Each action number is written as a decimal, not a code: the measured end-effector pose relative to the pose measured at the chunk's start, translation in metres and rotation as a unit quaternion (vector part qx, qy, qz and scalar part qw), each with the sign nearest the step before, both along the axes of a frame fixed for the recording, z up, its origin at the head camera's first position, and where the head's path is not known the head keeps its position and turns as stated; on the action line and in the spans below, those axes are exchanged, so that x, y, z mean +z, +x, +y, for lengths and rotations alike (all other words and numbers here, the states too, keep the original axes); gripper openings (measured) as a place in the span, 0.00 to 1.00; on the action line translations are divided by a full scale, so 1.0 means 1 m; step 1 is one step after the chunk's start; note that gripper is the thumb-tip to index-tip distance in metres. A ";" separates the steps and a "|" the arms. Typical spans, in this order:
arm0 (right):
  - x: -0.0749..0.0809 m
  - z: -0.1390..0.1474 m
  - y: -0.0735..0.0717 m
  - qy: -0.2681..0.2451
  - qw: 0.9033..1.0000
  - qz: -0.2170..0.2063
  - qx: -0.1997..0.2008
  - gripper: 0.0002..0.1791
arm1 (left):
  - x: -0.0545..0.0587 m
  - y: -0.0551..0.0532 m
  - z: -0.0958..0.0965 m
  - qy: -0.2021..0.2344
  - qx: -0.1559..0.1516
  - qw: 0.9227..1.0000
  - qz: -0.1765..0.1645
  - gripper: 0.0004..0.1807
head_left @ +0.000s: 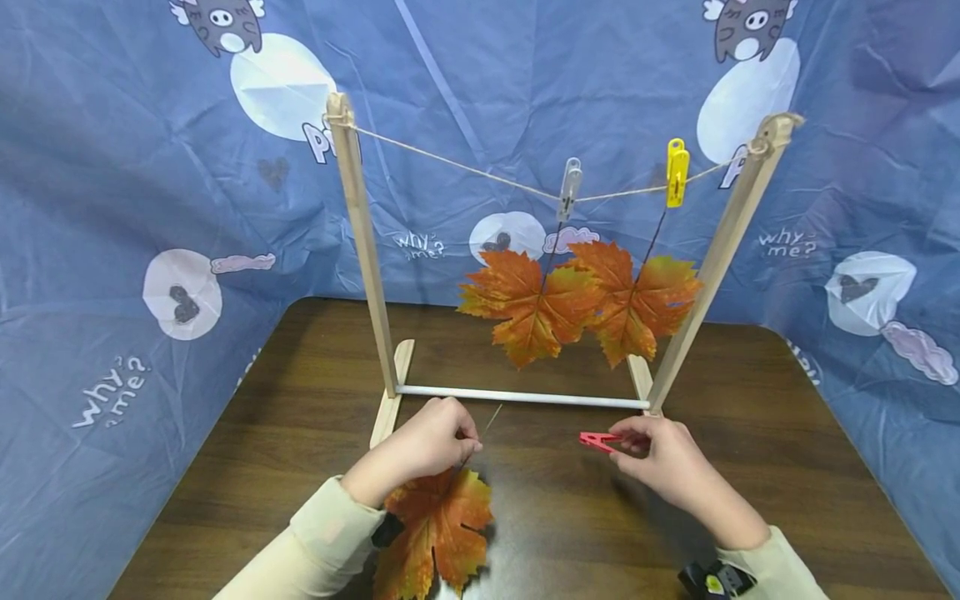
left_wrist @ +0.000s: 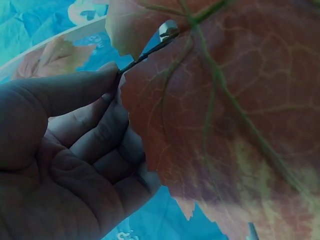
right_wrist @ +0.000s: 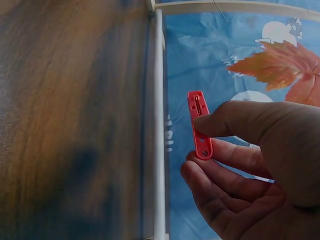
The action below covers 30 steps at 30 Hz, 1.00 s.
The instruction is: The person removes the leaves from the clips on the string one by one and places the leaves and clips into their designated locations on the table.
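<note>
Leaf point(head_left: 450, 529) pinched by left fingers point(left_wrist: 82, 90) and clothespin point(right_wrist: 202, 145) by right fingers point(right_wrist: 230, 119) sit well apart.

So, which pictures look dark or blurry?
Head view: brightest, yellow clothespin clear; left wrist view: dim with a blue-green tint, left hand and held maple leaf both dark; right wrist view: wooden tabletop blurry, red clothespin sharper.

Blue cloth point(head_left: 517, 92) bears the print "why me?" point(head_left: 111, 393) left of the left hand point(head_left: 433, 437), beyond that hand, and beyond the right hand point(head_left: 663, 458); further lettering point(head_left: 317, 143) is partly hidden.
</note>
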State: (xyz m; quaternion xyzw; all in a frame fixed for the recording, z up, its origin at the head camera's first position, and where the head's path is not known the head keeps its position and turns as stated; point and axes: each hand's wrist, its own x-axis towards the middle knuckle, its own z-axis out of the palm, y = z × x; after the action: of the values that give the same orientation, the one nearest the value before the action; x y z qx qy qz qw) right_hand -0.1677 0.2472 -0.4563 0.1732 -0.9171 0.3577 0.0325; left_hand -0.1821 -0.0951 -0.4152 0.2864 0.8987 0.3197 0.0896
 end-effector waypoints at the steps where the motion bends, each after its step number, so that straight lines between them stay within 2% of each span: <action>1: -0.001 0.000 0.000 0.004 1.000 0.001 -0.002 0.12 | -0.001 -0.001 0.000 -0.003 0.001 1.000 -0.003 0.17; 5: -0.007 0.003 -0.001 0.024 1.000 0.013 -0.013 0.11 | -0.006 -0.004 0.001 -0.013 0.005 1.000 -0.016 0.18; 10: -0.014 0.005 -0.005 0.040 0.999 0.020 -0.023 0.10 | -0.014 -0.006 0.003 -0.020 0.012 0.999 -0.025 0.13; 14: -0.017 0.006 -0.007 0.048 0.998 0.000 -0.030 0.10 | -0.018 -0.007 0.006 -0.027 0.017 0.999 -0.029 0.11; 19: -0.020 0.003 -0.010 0.066 0.997 -0.020 -0.035 0.09 | -0.024 -0.009 0.006 -0.032 0.024 0.999 -0.037 0.12; 22: -0.022 0.002 -0.012 0.072 0.996 -0.025 -0.037 0.09 | -0.028 -0.010 0.007 -0.033 0.028 0.998 -0.046 0.14; 30: -0.028 0.000 -0.016 0.085 0.995 -0.015 -0.039 0.10 | -0.040 -0.015 0.011 -0.035 0.033 0.998 -0.042 0.15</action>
State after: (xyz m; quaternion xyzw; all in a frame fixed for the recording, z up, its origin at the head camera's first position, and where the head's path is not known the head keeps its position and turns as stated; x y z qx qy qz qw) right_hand -0.1833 0.2477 -0.4843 0.1337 -0.9507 0.2793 0.0173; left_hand -0.1972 -0.0841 -0.4552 0.2390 0.9140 0.3024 0.1270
